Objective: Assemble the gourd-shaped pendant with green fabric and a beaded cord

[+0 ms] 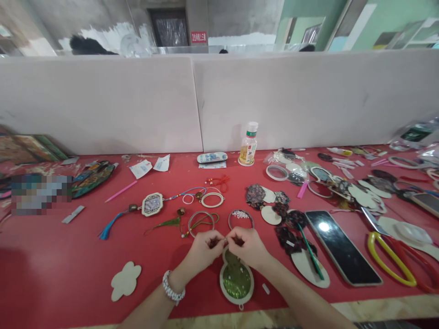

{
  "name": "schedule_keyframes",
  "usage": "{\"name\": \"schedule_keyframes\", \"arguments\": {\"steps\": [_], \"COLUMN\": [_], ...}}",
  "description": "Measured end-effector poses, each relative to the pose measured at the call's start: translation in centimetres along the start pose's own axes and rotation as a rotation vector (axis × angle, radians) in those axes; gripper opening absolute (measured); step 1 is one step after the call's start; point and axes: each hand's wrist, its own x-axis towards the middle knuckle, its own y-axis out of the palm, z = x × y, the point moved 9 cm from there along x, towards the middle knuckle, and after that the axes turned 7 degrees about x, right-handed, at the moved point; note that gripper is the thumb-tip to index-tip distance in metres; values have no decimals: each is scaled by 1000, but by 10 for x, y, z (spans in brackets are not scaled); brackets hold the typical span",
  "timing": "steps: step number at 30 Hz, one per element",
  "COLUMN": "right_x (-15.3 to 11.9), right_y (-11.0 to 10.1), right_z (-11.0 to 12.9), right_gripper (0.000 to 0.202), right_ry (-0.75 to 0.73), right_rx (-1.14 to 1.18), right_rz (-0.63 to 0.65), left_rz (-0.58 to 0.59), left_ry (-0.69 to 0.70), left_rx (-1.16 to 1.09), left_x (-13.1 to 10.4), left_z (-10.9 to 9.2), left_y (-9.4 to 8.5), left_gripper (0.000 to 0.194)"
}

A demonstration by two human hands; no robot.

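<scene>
My left hand (205,249) and my right hand (249,246) meet at their fingertips, both pinched closed. Whatever lies between the fingers is too small to make out. Just under them, a gourd-shaped pendant (236,278) with a shiny green middle and pale rim lies on the table, its narrow top partly covered by my fingers. Beyond my left hand are a metal ring (189,224) and a green tassel (168,222) with a bell. A round dish of white beads (241,214) sits just past my right hand. A small pale strip (265,289) lies beside the gourd.
On the red table (164,178), a blue-tasselled pendant (152,204) and a cloud-shaped piece (125,281) lie left. A phone (343,246), scissors (391,256) and dark fabric pieces (288,237) lie right. A bottle (248,145) stands before the white partition (137,105).
</scene>
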Motion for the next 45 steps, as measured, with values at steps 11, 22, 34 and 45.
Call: {"name": "schedule_keyframes", "arguments": {"steps": [11,22,34,45], "right_x": [-5,-7,-7,-1], "right_y": [-8,-1,6,-2], "right_z": [17,31,31,15], "right_gripper": [12,15,19,11], "right_ry": [-126,-329,-404,-134], "right_rx": [36,-263,-426,-54], "right_rz": [-7,3,66,71], "left_rz": [-8,-2,-130,-47], "left_ry": [-97,-69,131,159], "left_rx": [-175,-166,171,210], "left_x": [-1,-1,-3,-3], "left_z": [7,8,-12,-26], "left_y": [-5,-4,-15,-10], "left_gripper": [26,24,22,22]}}
